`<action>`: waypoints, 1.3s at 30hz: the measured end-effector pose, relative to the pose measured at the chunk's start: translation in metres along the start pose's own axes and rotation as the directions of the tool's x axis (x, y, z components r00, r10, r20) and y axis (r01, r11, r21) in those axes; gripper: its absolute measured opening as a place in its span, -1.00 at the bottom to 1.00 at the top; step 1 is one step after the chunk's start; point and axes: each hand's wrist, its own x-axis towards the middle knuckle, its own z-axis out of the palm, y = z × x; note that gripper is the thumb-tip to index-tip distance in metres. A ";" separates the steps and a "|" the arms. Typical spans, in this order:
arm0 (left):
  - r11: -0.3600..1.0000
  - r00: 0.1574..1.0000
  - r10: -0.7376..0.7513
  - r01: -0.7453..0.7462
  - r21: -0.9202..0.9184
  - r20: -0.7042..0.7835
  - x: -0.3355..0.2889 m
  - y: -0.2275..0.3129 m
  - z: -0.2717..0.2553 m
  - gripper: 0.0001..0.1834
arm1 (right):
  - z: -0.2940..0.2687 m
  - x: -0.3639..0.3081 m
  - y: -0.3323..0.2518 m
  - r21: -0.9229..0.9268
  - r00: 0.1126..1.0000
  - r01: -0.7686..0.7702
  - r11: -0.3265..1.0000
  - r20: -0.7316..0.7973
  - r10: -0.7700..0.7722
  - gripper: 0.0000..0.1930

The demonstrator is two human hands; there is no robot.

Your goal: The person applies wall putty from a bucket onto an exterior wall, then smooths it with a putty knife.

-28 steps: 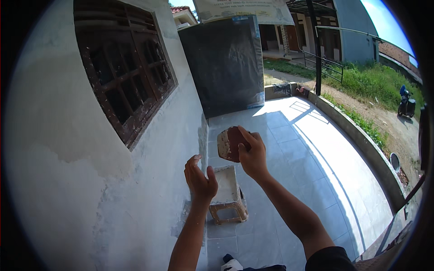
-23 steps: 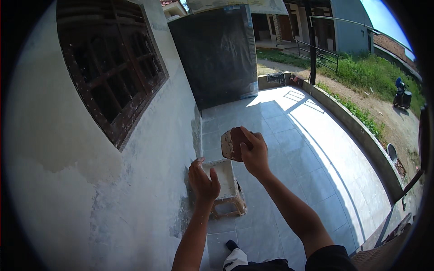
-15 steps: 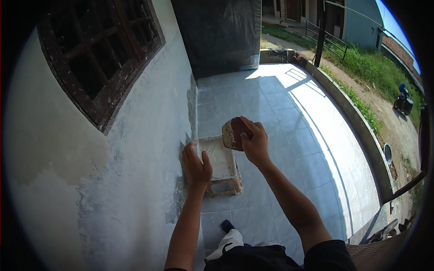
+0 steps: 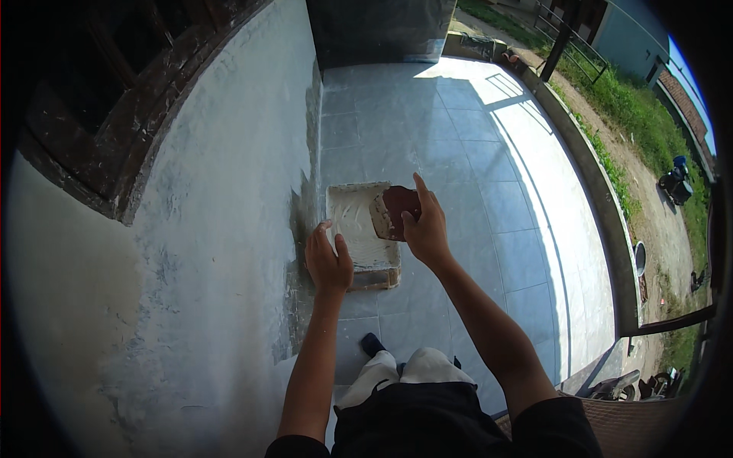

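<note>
My right hand (image 4: 427, 235) grips a flat dark-red plastering scraper (image 4: 402, 211), its left edge coated with pale putty. The scraper is held over the right side of a shallow, putty-smeared tray (image 4: 382, 262). Creamy white putty (image 4: 353, 217) with swirled marks lies inside the tray. Beneath it shows part of a low stool-like stand (image 4: 372, 281). At the tray's left side is my left hand (image 4: 328, 263), thumb and fingers apart, with white smears on the fingertips. Whether it touches the rim cannot be made out.
Close on my left rises a patchy, partly coated wall (image 4: 221, 229) with a dark wooden window frame (image 4: 114, 160). Grey floor tiles (image 4: 458, 183) run to a low kerb (image 4: 584, 175) on the right. A dark sheet (image 4: 374, 30) hangs at the far end.
My view has tilted down and shifted, so more of the window and my legs show. The scraper stays in my right hand, now held lower across the tray. My left hand remains beside the tray.
</note>
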 end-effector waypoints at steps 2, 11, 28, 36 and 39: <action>1.000 0.999 -0.026 0.026 -0.005 0.020 -0.006 -0.008 0.005 -0.63 | 0.013 0.003 0.011 0.026 0.999 -0.042 0.999 0.019 0.042 -0.30; 0.989 0.983 -0.144 0.142 0.032 0.113 -0.030 -0.045 0.033 -0.62 | 0.069 0.016 0.068 -0.023 0.983 -0.046 0.999 0.177 0.049 -0.53; 0.786 0.763 -0.615 0.572 0.234 0.199 -0.101 -0.115 0.118 -0.55 | 0.161 0.071 0.211 -0.110 0.870 -0.139 0.984 0.461 0.175 -0.51; 0.632 0.593 -0.773 0.751 0.194 0.224 -0.141 -0.127 0.159 -0.52 | 0.196 0.083 0.271 -0.117 0.763 -0.155 0.981 0.617 0.194 -0.56; 0.577 0.539 -0.814 0.795 0.190 0.215 -0.157 -0.129 0.170 -0.52 | 0.212 0.087 0.276 -0.061 0.759 -0.042 0.997 0.647 0.072 -0.57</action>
